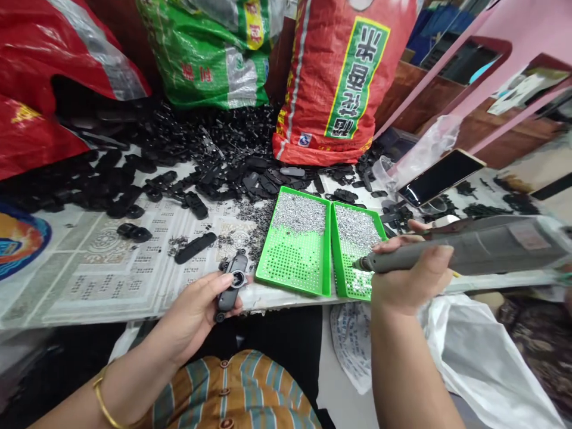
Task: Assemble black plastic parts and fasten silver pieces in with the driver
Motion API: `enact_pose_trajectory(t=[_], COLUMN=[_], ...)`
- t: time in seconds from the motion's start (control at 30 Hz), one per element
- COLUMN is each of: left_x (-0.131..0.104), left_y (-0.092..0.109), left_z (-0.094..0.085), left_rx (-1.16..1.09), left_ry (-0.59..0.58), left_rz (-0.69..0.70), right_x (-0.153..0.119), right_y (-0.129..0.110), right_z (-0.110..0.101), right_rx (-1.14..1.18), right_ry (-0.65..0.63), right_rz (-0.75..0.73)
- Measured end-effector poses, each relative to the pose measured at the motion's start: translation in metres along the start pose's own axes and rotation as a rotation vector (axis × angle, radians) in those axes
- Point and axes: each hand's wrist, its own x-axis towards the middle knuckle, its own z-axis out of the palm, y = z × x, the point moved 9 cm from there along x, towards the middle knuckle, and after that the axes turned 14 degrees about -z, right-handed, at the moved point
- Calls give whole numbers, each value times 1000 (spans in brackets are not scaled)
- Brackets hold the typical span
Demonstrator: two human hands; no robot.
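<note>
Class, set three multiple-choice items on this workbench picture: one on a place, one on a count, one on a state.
1. Where does the tip of the electric screwdriver point?
A. At the right green tray
B. At the phone
C. At the red sack

2. How many green trays are there?
A. One
B. Two
C. Four

3. What does the left hand do?
A. Lies flat
B. Holds a black plastic part
C. Holds the phone

Answers: 1 A, the tip hangs over its screws. 2 B, the trays sit side by side. 3 B, fingers wrap the part.

Worktable (111, 280) surface: covered with printed paper. Behind the table: red woven sack (339, 77), upright; green sack (210, 47) left of it; pink plastic furniture (473, 65) right of it.
</note>
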Motion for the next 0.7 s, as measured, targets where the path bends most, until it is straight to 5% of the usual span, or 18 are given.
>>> enact_pose_trajectory(t=[0.27,0.7], left_x=[7,8], left_y=[-8,-9], left_z=[-8,-10], left_rx=[-54,-53], left_ry=[95,136], left_rz=[-35,-43], right_x=[5,0], right_y=[45,71], right_z=[-11,-2], right_rx=[51,73], right_ry=[46,11], right_rz=[84,121])
